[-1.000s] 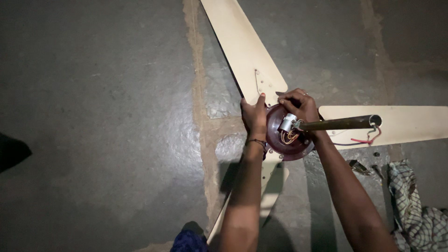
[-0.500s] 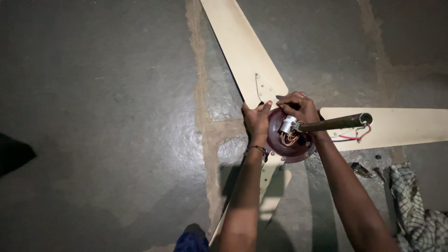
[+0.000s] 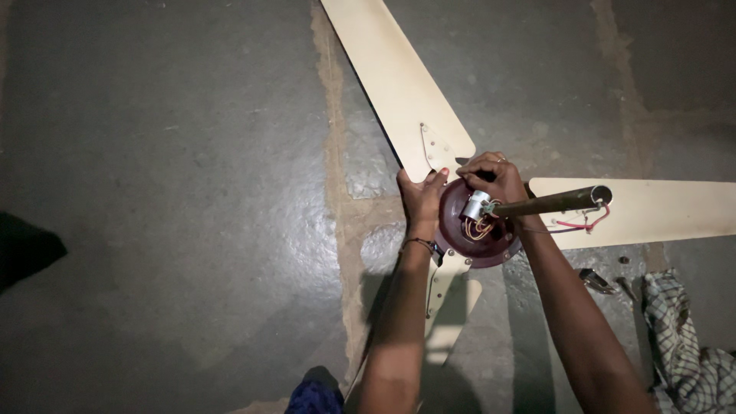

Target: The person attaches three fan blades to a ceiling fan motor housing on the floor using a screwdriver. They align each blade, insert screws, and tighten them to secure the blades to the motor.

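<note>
Head view: a maroon round ceiling-fan motor housing (image 3: 477, 234) (cream blades attached) is found on the grey concrete floor (image 3: 192, 192), gripped at its rim by the left hand (image 3: 420, 198); the right hand (image 3: 494, 178) is clenched over its top.

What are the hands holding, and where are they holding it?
Both hands hold the ceiling fan by its dark red middle part. The left hand grips the left rim; the right hand rests on the top edge. Whether it pinches something small cannot be told.
</note>
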